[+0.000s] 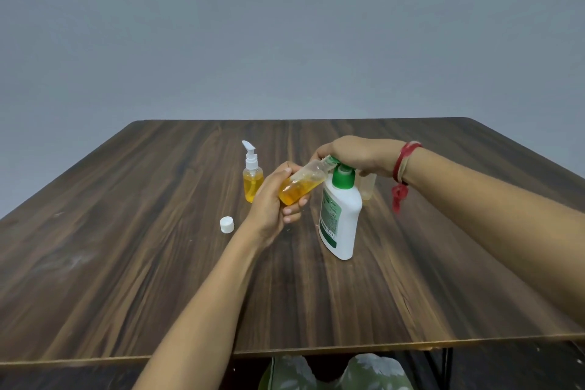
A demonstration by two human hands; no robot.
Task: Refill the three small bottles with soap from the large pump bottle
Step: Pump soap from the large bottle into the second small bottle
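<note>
The large white pump bottle (343, 215) with a green collar stands in the middle of the wooden table (126, 263). My right hand (357, 153) lies on its pump head, fingers curled over it. My left hand (273, 199) grips a small clear bottle (302, 185) partly full of orange soap, tilted with its open mouth at the pump spout. A second small bottle (252, 179) with a white pump stands to the left, holding orange soap. A third small bottle (367, 187) stands behind the large one, mostly hidden.
A loose white cap (227, 224) lies on the table left of my left hand. The table's front edge (316, 348) runs close to my body. A grey wall rises behind the table.
</note>
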